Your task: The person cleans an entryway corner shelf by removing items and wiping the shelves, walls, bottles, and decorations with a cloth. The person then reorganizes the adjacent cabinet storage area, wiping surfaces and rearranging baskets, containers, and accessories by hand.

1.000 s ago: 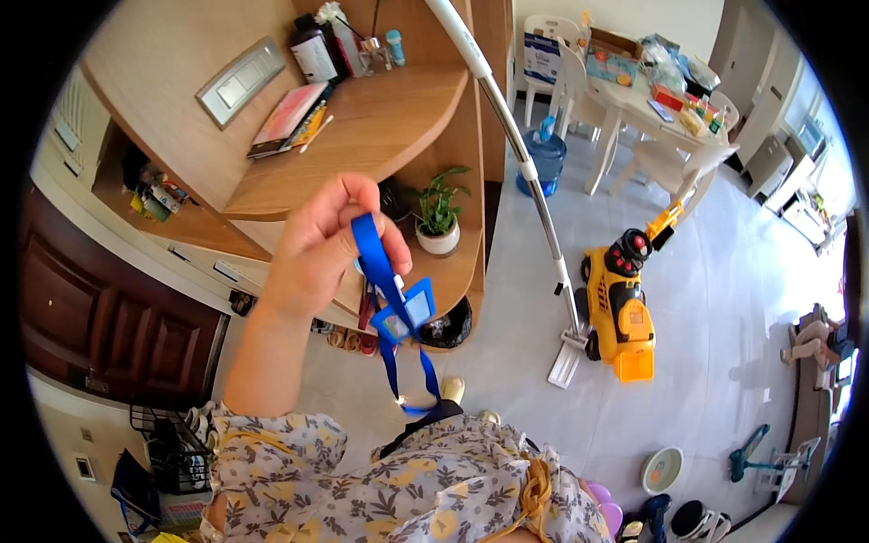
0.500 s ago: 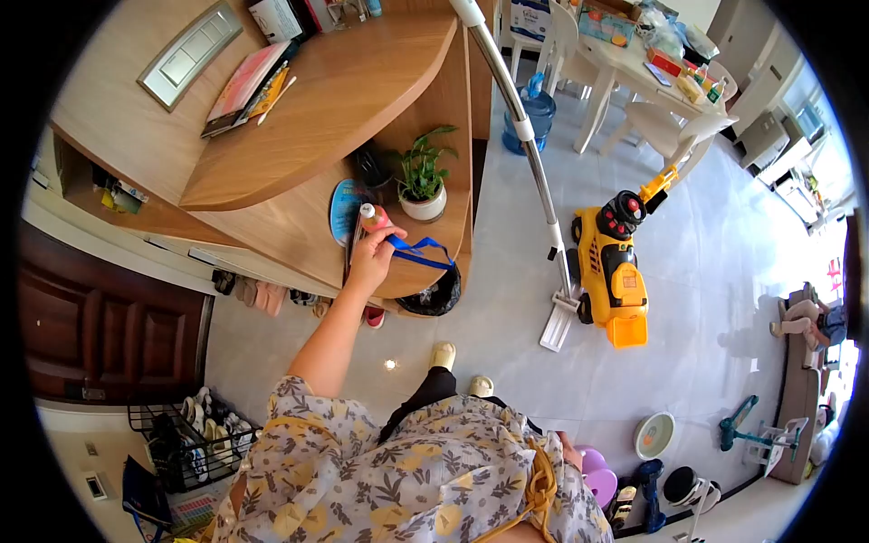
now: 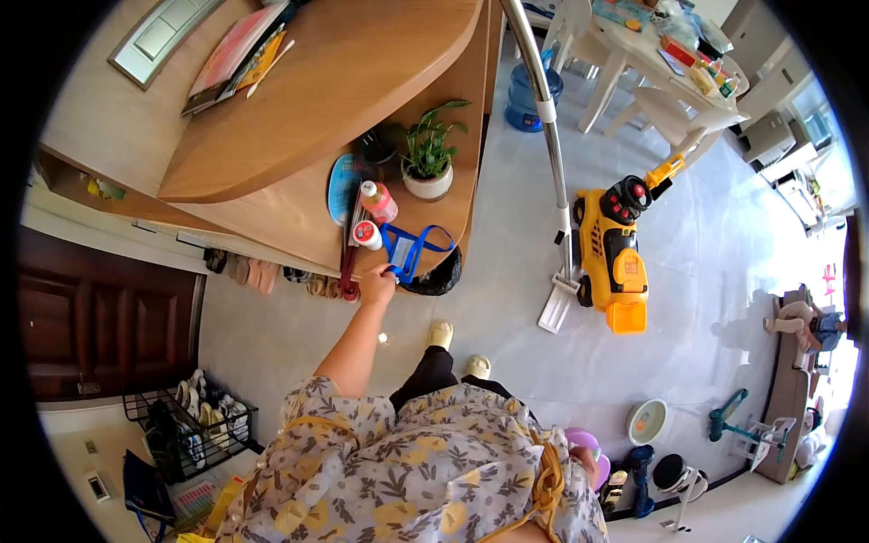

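Observation:
On the lower wooden shelf (image 3: 312, 217) lies a blue lanyard with a badge holder (image 3: 405, 253). My left hand (image 3: 378, 284) is at the shelf's front edge, its fingers pinched on the near corner of the badge holder. Just beyond it stand a white jar with a red lid label (image 3: 367, 234) and a pink bottle (image 3: 379, 202). A potted plant (image 3: 428, 163) is farther back. My right hand (image 3: 588, 464) hangs low at my side, partly behind my sleeve; its fingers are too hidden to read.
A mop (image 3: 559, 217) stands upright beside a yellow ride-on toy excavator (image 3: 615, 262). A black-lined bin (image 3: 439, 276) is under the shelf edge. Behind are a blue water jug (image 3: 529, 95) and a white table (image 3: 634, 54). A person sits at the far right.
My left hand has drawn back toward me and down to the shelf edge. The lanyard and badge, earlier hanging from it, now rest on the shelf. The pink bottle and jar are now uncovered.

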A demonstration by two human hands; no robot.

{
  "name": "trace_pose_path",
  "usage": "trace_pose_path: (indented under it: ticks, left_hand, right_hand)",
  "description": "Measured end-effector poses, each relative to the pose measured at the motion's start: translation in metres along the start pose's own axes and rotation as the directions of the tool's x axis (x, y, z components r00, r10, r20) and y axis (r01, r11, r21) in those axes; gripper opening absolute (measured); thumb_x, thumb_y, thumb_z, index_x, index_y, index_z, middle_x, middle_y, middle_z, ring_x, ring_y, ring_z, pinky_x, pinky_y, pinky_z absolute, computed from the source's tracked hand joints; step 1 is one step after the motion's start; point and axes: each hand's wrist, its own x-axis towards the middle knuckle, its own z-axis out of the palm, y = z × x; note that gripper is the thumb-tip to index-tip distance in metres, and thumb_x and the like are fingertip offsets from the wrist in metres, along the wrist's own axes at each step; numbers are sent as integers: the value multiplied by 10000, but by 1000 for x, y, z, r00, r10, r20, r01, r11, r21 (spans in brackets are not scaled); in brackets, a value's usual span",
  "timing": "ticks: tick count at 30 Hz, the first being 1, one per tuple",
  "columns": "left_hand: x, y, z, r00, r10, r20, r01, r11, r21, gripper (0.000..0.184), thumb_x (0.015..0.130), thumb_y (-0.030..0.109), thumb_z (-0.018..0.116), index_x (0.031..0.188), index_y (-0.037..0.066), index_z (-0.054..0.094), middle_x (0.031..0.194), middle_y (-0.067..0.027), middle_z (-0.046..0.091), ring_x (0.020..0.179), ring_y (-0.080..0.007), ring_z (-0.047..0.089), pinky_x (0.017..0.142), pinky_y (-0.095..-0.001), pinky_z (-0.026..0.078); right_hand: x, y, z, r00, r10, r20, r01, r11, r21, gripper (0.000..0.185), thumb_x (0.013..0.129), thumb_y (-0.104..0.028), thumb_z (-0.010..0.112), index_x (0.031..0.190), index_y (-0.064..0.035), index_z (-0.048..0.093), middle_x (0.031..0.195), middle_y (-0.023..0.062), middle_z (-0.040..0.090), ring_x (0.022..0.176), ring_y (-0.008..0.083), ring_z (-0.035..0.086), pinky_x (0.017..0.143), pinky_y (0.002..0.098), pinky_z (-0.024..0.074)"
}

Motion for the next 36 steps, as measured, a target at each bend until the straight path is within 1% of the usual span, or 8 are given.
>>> trace_pose_path:
  ticks: [8, 24, 25, 28, 29, 32, 34, 36]
  left_hand:
    - [26, -31, 46, 981, -15, 193, 90, 918, -386, 200, 855, 95, 605, 1030, 61, 695, 818, -4, 617, 722, -101, 534, 639, -264, 439]
    - [53, -38, 24, 963, 115, 242, 30, 851, -524, 491, 847, -12, 579, 1332, 45, 526, 1343, -169, 525, 1165, -239, 565, 925, -320, 463]
    - [40, -14, 10, 967, 253, 40, -256, 964, 73, 566, 820, -41, 585, 1369, 44, 473, 1267, -205, 544, 1117, -321, 582, 927, -365, 478]
    - [-4, 24, -2, 832, 535, -148, -505, 840, 196, 440, 880, 132, 617, 1296, 22, 523, 1008, -166, 631, 946, -322, 604, 854, -387, 497]
    - [-40, 85, -26, 937, 325, 124, -320, 945, -59, 395, 928, 198, 588, 1276, 15, 545, 961, -129, 647, 929, -274, 614, 821, -354, 504]
    - [-91, 138, -47, 601, 365, 711, 275, 741, -612, 517, 1010, 433, 434, 1354, 53, 503, 1198, -93, 621, 1048, -211, 624, 837, -391, 538]
    - [-122, 160, -67, 376, 563, 736, 638, 419, -646, 495, 1000, 400, 485, 1347, 47, 490, 1238, -90, 597, 1096, -221, 610, 893, -413, 529]
    - [-130, 153, -70, 473, 483, 737, 565, 475, -674, 483, 993, 374, 509, 1346, 46, 478, 1253, -89, 587, 1114, -225, 601, 918, -420, 520]
  right_hand:
    - [-30, 17, -3, 999, -43, -30, 36, 979, -202, 122, 704, -90, 699, 813, -74, 648, 859, 94, 563, 777, 310, 584, 641, 415, 480]
    - [11, 30, -104, 916, 344, -208, -267, 908, 323, 82, 777, -49, 699, 800, 24, 669, 870, 97, 612, 824, 191, 590, 739, 308, 461]
    - [33, 23, -93, 942, 286, -174, -222, 922, 317, 95, 785, -59, 694, 799, 32, 670, 872, 95, 607, 824, 182, 579, 736, 305, 452]
    - [101, -16, -47, 961, 274, -45, -182, 744, 643, 104, 788, -57, 691, 824, 39, 675, 859, 78, 586, 844, 171, 557, 773, 289, 436]
    - [123, -29, -33, 981, 195, 18, -157, 727, 668, 104, 788, -54, 693, 838, 37, 680, 869, 77, 591, 854, 172, 559, 784, 289, 437]
    - [179, -81, 4, 992, -36, 118, -59, 705, 706, 93, 811, -63, 684, 845, 23, 691, 876, 61, 585, 860, 168, 551, 794, 277, 423]
    - [208, -105, 22, 956, -218, 197, 17, 711, 703, 106, 812, -59, 695, 879, 23, 699, 916, 82, 616, 888, 180, 578, 818, 289, 451]
    - [225, -122, 37, 927, -300, 223, 79, 740, 668, 131, 837, -94, 689, 903, 19, 698, 917, 82, 620, 881, 189, 589, 809, 296, 461]
